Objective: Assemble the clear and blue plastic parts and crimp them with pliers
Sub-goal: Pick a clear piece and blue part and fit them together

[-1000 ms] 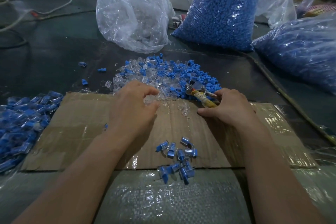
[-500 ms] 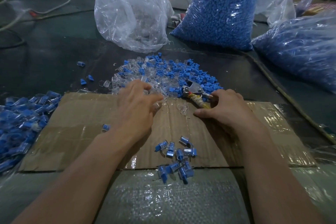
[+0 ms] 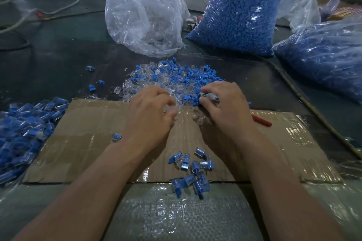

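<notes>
Loose clear and blue parts [image 3: 176, 78] lie heaped at the far edge of a cardboard sheet [image 3: 88, 133], where the left hand [image 3: 150, 115] curls thumb and fingers round a clear part [image 3: 169, 109]. The right hand [image 3: 225, 109] reaches into the heap, fingers clamped on the pliers [image 3: 210, 96]; assembled pieces [image 3: 193, 170] lie on the sheet between the forearms.

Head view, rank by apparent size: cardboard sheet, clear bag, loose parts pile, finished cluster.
cardboard sheet
clear bag
loose parts pile
finished cluster
The bag sits farthest, so its true rank is unsure.
</notes>
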{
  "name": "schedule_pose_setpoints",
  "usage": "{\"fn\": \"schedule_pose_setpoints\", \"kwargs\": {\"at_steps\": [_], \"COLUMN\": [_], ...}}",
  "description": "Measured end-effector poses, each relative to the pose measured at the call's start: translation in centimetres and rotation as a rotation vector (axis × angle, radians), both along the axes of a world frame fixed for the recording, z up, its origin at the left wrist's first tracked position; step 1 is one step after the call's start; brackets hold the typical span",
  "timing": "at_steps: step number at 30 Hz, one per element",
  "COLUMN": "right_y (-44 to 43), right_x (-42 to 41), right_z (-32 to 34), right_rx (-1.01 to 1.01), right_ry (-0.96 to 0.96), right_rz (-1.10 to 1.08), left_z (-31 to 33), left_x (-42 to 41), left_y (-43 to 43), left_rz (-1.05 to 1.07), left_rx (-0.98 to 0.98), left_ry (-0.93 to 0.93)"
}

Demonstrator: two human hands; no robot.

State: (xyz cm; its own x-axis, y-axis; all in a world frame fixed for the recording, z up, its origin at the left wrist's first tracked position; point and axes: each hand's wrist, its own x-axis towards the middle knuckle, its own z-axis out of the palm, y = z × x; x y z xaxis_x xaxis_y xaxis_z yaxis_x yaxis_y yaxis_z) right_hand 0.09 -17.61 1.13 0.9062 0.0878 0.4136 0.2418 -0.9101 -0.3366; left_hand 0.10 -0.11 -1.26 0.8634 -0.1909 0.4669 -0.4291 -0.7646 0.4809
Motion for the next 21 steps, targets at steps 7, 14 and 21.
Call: {"fn": "schedule_pose_setpoints", "kwargs": {"at_steps": [7,14,21], "right_y": [1.5,1.5,1.3], "right_x": [1.0,1.1,0.8], "right_z": [-1.5,-1.2,-1.3], "right_rx": [-0.263,-0.170,-0.097], "right_ry": [0.219,0.118,0.150], "right_rz": [0.166,0.115,0.190], "left_z": [0.9,1.4,1.4], "left_x": [-0.8,-1.0,-1.2], "left_y": [-0.2,-0.3,-0.2], "left_rz": [0.020,0.019,0.008], "left_rx": [-0.151,-0.198,-0.273], "left_ry": [-0.018,0.007,0.056]}}
